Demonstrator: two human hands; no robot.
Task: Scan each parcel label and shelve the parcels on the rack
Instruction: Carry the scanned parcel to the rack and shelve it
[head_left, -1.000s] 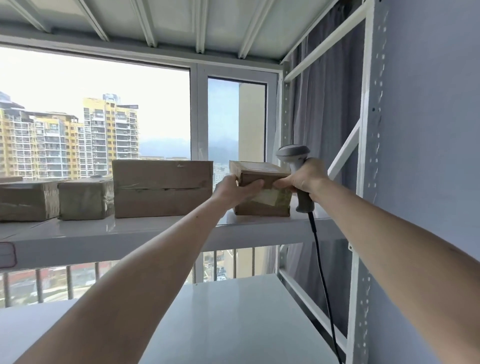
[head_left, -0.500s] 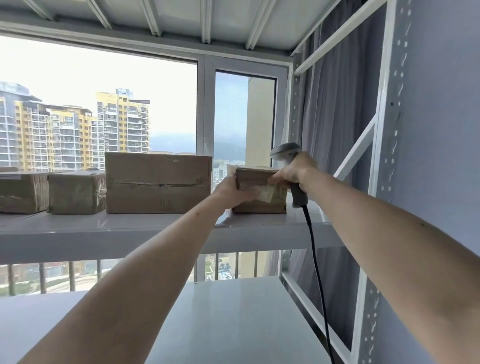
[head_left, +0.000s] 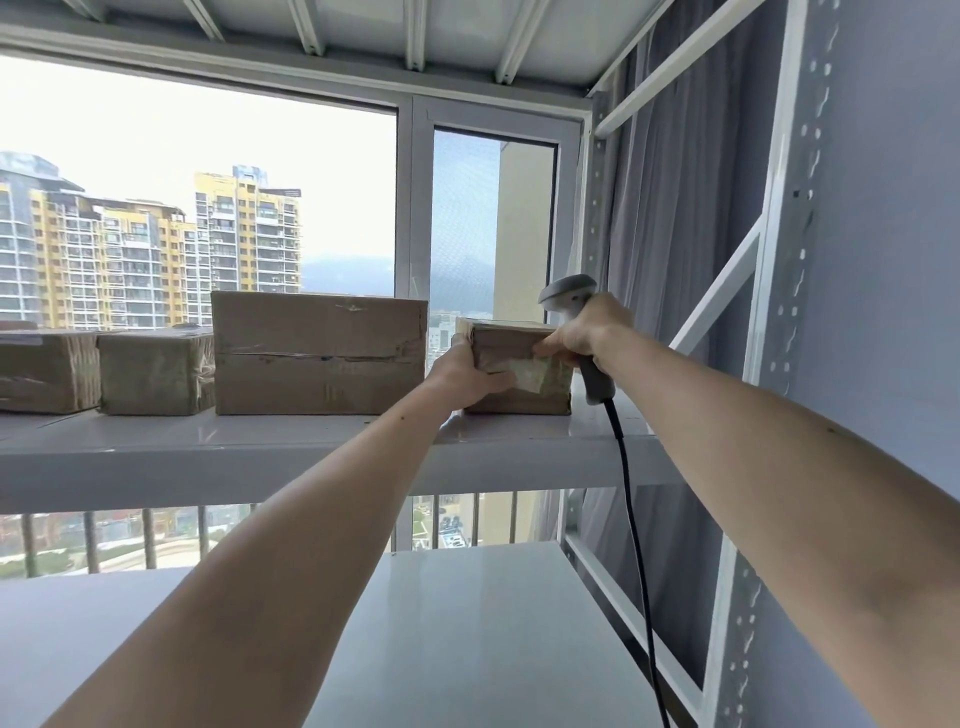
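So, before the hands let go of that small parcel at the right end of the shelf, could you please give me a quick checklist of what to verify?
1. Small parcel sits flat on the upper shelf: ok.
2. It stands clear of the large parcel beside it: ok, a gap shows.
3. Left hand can come away freely: ok, it holds only the parcel's left end.
4. Right hand keeps its grip on the scanner while its fingertips touch the parcel: ok.
5. Scanner cable hangs free of the shelf edge: ok.
6. Label scanned: cannot tell.
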